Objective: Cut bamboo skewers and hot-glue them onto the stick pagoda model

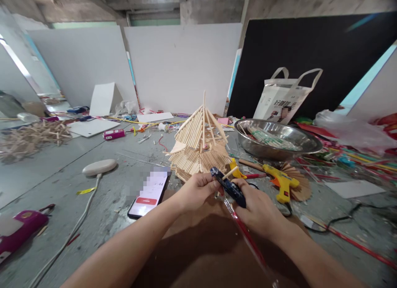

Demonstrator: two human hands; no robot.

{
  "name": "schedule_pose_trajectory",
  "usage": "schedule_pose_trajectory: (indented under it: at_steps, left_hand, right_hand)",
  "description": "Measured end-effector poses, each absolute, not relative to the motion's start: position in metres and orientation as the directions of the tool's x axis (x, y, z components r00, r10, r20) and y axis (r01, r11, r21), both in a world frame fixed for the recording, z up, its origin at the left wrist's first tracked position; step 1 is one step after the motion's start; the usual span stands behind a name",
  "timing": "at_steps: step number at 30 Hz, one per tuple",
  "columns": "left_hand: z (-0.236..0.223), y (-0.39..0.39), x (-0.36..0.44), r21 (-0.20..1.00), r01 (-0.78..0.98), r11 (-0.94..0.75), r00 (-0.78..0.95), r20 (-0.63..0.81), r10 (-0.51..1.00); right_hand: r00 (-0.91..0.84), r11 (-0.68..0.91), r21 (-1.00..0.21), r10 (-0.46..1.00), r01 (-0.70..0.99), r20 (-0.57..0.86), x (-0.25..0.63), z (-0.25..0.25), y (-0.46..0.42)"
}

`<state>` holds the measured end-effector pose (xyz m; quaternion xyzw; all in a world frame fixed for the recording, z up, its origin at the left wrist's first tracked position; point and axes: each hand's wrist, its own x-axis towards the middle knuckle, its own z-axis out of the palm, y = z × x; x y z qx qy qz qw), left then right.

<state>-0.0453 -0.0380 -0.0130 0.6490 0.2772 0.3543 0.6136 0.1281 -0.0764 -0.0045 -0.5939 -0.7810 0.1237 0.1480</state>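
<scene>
In front of me stands a pavilion-like model built from thin wooden sticks, with a pointed, tiered roof. Partly open gaps show on the right side of its upper roof. Close before it, my right hand grips a dark blue, paint-flecked hand tool, whose exact kind is not clear. A short wooden stick juts up beside the tool. My left hand is closed at the tool's far end, its fingertips pinching something small that they hide. Below both hands runs a shiny red and clear strip.
A lit phone lies left of my arm, near a white charger-like puck with a cable. To the right are a yellow glue gun, a steel basin and a tote bag. Loose sticks pile far left.
</scene>
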Motion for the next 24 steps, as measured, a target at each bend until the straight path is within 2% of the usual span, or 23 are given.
schedule_pose_trajectory:
  at_steps: [6,16,20,24]
  left_hand:
    - [-0.013,-0.041,-0.043,0.981,-0.013,-0.195,0.553,0.169,0.816]
    - [-0.011,-0.044,-0.038,0.957,-0.002,-0.291,0.497,0.253,0.830]
    - [-0.005,-0.050,-0.038,0.980,-0.102,-0.173,0.533,0.201,0.822]
    - [-0.008,-0.052,-0.039,0.971,-0.218,0.100,0.648,0.067,0.759]
  right_hand:
    - [-0.328,0.375,-0.474,0.927,0.797,0.183,0.132,-0.001,-0.072]
    - [-0.349,0.374,-0.510,0.925,0.774,0.149,0.136,0.005,-0.072]
    - [-0.459,0.460,-0.540,0.876,0.705,0.146,0.143,0.013,-0.072]
    - [-0.542,0.547,-0.496,0.823,0.675,0.169,0.147,0.021,-0.073]
